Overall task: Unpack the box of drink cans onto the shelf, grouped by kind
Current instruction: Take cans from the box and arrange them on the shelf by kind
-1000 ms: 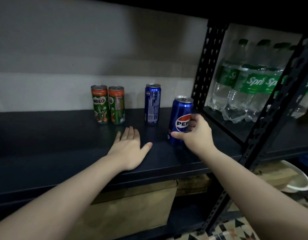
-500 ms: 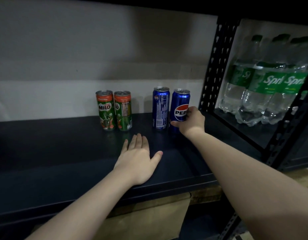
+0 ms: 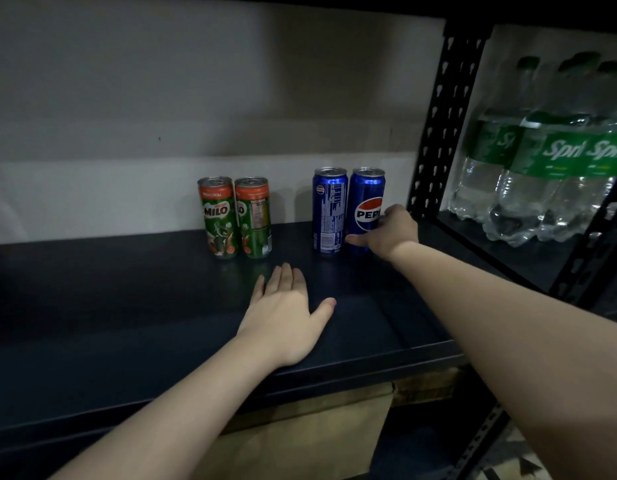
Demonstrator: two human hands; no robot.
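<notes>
While I watched through the head camera, my right hand point(image 3: 390, 230) had carried the second Pepsi can point(image 3: 366, 209) from the shelf's point(image 3: 127, 306) front edge to the back, standing it upright just beside the first Pepsi can point(image 3: 329, 209). Its fingers were still curled round the can's lower right side. My left hand point(image 3: 286, 317) stayed flat and spread near the front edge, holding nothing. Two Milo cans point(image 3: 235, 216) stood together further left. Both kinds looked grouped; I judged release came next.
</notes>
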